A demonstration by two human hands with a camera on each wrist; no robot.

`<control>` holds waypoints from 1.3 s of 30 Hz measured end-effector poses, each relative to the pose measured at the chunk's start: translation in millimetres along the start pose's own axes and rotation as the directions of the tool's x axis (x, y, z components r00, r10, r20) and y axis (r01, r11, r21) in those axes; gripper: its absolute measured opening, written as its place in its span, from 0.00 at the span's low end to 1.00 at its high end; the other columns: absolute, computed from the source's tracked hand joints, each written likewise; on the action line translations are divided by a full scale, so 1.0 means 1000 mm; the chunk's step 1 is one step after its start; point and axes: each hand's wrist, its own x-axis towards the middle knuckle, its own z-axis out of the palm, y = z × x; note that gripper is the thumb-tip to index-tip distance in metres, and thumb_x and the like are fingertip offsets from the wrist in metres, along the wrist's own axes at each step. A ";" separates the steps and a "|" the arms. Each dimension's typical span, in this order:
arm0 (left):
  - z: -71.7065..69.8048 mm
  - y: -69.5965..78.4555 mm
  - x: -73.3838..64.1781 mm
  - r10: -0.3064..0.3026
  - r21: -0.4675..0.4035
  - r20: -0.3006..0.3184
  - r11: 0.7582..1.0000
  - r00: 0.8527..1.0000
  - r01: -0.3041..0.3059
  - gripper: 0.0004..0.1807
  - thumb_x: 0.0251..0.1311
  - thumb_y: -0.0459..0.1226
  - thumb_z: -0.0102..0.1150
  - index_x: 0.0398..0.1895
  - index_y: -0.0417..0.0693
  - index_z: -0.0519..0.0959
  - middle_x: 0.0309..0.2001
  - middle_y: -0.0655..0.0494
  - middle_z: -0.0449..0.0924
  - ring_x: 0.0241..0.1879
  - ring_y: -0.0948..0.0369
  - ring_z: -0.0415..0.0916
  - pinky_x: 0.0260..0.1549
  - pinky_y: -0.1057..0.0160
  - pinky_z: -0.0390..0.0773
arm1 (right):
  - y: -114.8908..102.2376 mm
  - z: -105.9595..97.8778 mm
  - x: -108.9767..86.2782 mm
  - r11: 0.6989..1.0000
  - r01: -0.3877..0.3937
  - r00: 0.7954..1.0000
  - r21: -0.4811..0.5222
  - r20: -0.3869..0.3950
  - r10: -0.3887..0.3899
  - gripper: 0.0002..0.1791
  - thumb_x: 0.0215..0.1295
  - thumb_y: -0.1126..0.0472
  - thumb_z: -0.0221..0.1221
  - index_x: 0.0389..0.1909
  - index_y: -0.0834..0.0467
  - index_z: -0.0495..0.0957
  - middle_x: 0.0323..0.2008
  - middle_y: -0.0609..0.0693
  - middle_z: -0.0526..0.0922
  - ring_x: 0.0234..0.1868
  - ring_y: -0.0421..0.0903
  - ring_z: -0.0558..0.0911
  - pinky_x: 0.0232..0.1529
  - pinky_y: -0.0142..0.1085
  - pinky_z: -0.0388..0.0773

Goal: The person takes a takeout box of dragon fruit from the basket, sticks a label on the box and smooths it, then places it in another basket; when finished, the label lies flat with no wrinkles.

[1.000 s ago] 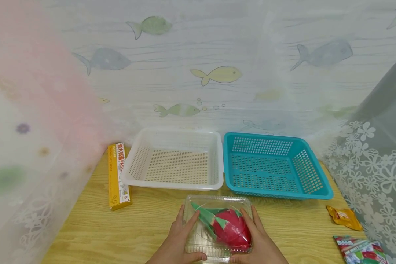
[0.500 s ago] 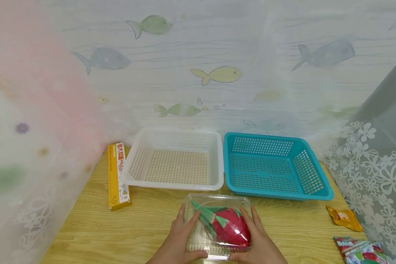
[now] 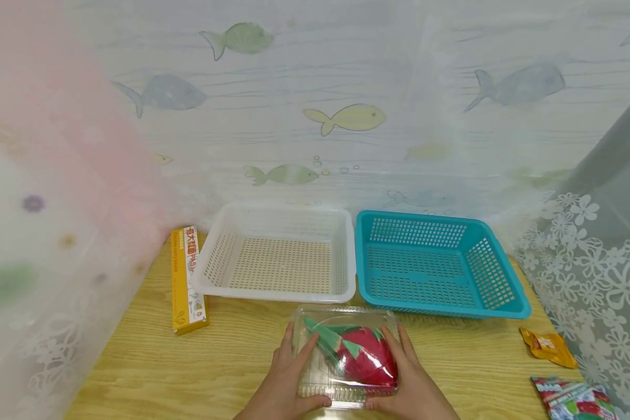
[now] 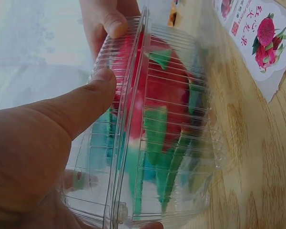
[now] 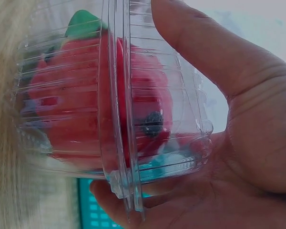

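Observation:
A clear plastic clamshell box, lid closed, sits between my hands near the front of the table. Inside lies a red dragon fruit with green leaf tips, seen through the ribbed wall. My left hand grips the box's left side, its thumb on the near seam in the left wrist view. From the other side my right hand holds it, thumb in front and fingers along the far side. The right wrist view shows the red fruit close to that hand. Whether the box touches the table is unclear.
Behind the box stand a white basket and a teal basket. A yellow pasta box lies at left. An orange packet and a colourful packet lie at right. A dragon-fruit label lies on the wood.
The box has shifted slightly away from me, its near edge rising a little in the head view. Both hands keep nearly the same grip; baskets and packets have not moved.

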 end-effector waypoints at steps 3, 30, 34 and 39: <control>0.000 0.000 0.000 -0.005 0.007 -0.005 1.000 1.000 0.005 0.60 0.45 0.55 0.80 0.80 0.50 0.58 0.79 0.27 0.36 0.69 0.21 0.53 0.51 0.24 0.74 | 0.000 -0.001 0.000 1.000 0.007 1.000 -0.013 -0.005 -0.008 0.75 0.34 0.48 0.85 0.82 0.54 0.49 0.81 0.68 0.38 0.71 0.81 0.60 0.51 0.60 0.83; 0.003 -0.005 0.001 0.001 0.025 -0.006 1.000 1.000 0.000 0.62 0.44 0.58 0.79 0.81 0.58 0.55 0.80 0.31 0.37 0.71 0.24 0.54 0.49 0.28 0.77 | 0.002 0.005 -0.001 1.000 0.027 0.999 0.006 -0.044 -0.027 0.73 0.33 0.48 0.85 0.81 0.51 0.51 0.81 0.65 0.40 0.70 0.78 0.63 0.50 0.57 0.84; 0.003 -0.008 0.001 0.001 0.010 -0.002 1.000 1.000 -0.001 0.61 0.45 0.59 0.78 0.82 0.60 0.55 0.81 0.32 0.36 0.72 0.24 0.52 0.50 0.27 0.77 | 0.001 0.006 -0.001 0.999 0.040 0.998 0.001 -0.056 -0.039 0.73 0.33 0.47 0.85 0.81 0.51 0.51 0.81 0.65 0.40 0.70 0.78 0.64 0.51 0.59 0.83; 0.003 -0.010 0.001 0.002 -0.015 -0.004 1.000 1.000 -0.002 0.62 0.45 0.59 0.78 0.82 0.61 0.54 0.81 0.33 0.34 0.73 0.24 0.50 0.50 0.25 0.75 | 0.002 0.008 -0.002 0.998 0.058 0.996 -0.003 -0.069 -0.058 0.73 0.33 0.46 0.85 0.81 0.50 0.51 0.81 0.65 0.40 0.70 0.79 0.63 0.51 0.61 0.82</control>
